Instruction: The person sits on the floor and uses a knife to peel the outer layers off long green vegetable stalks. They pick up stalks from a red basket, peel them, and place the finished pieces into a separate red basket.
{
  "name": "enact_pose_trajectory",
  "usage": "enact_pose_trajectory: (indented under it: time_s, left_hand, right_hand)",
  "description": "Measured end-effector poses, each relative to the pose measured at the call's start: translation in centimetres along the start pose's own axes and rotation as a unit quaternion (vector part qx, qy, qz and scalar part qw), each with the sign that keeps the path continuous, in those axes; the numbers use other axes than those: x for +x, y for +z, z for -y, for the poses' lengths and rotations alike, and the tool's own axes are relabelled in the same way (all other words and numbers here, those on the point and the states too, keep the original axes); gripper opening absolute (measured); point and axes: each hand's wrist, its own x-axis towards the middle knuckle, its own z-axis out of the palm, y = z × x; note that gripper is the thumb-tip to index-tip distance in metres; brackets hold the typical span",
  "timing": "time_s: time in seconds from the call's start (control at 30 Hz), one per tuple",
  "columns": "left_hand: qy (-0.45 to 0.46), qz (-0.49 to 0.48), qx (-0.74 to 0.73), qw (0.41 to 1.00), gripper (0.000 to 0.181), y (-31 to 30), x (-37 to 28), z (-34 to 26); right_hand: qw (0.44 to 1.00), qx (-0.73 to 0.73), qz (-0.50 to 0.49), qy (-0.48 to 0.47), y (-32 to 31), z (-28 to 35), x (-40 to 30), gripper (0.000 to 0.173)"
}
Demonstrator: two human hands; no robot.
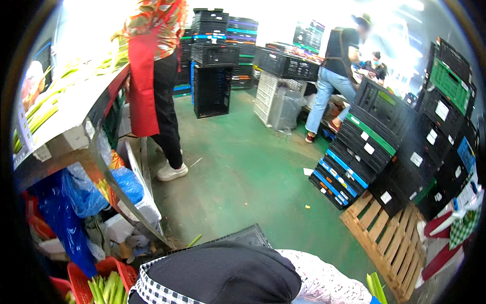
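At the bottom edge a blue-gloved bit of my right hand [375, 300] shows at the end of a white printed sleeve [326, 271]. Green stalks [376, 287] stand up right beside it; the fingers are hidden, so the grip cannot be told. My left hand is out of view. Black clothing [220, 269] with a black-and-white checked edge [163, 287] fills the lower middle. Behind it lies a black plastic crate [250, 235], with a green stalk piece [194, 240] near its rim. At lower left, a red plastic basket [127, 268] holds leafless green stalks [108, 287].
A worktable [79, 110] bears long green stalks; a person in a red apron [144, 91] stands there. Stacked black crates [353, 159] and a wooden pallet [383, 243] are at right. Another person [338, 64] stands farther back. Blue plastic bags [127, 184] lie under the table.
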Motion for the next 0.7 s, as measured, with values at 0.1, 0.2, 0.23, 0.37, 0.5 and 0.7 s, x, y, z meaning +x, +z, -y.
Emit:
enact_pose_trajectory:
  time_s: [0.1,0.2,0.23,0.37,0.5,0.7]
  left_hand:
    - [0.025,0.008,-0.115,0.993,0.050,3.7,-0.2,-0.4]
    - [0.022,-0.006,-0.255,0.967,0.050,6.4,-0.4,-1.0]
    - [-0.005,0.039,-0.278,0.960,0.049,6.3,-0.2,-1.6]
    - [-0.063,0.191,-0.337,0.920,0.048,2.5,1.1,-3.7]
    - [-0.050,0.085,-0.267,0.959,0.060,7.4,-0.1,-0.2]
    - [-0.129,0.079,-0.189,0.970,0.078,9.0,-0.6,1.4]
  right_hand:
    - [1.000,0.006,-0.014,0.008,-1.5,-0.3,-1.7,0.021]
    - [0.998,0.011,-0.059,0.015,-5.1,-1.0,-3.5,0.021]
    - [0.997,0.012,-0.079,0.019,-6.4,-1.2,-4.3,0.021]
    - [0.984,0.024,-0.170,0.040,-12.9,-2.4,-8.3,0.021]
    - [0.953,0.022,-0.296,0.060,-21.8,-3.6,-14.6,0.021]
    - [0.927,-0.004,-0.325,0.188,-25.9,-0.5,-18.3,0.013]
